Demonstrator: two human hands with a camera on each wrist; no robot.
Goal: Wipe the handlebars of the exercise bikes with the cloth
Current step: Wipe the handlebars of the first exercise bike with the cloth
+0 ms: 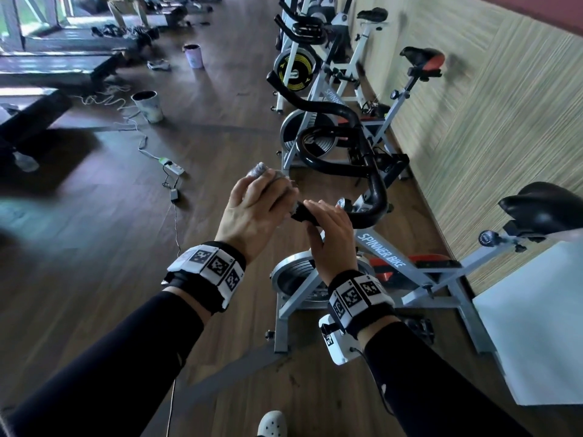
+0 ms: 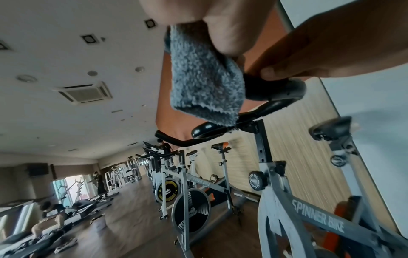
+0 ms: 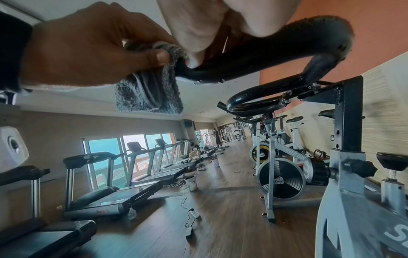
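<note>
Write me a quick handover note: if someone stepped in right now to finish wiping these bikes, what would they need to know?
Left hand grips the folded grey cloth at the tip of the nearest bike's handlebar.
Right hand holds that handlebar's near end, steadying it.
Done: how much of this bar is wiped cannot be told.
Left: the rest of this bar, then the next bike's handlebars and those farther along the wall.
</note>
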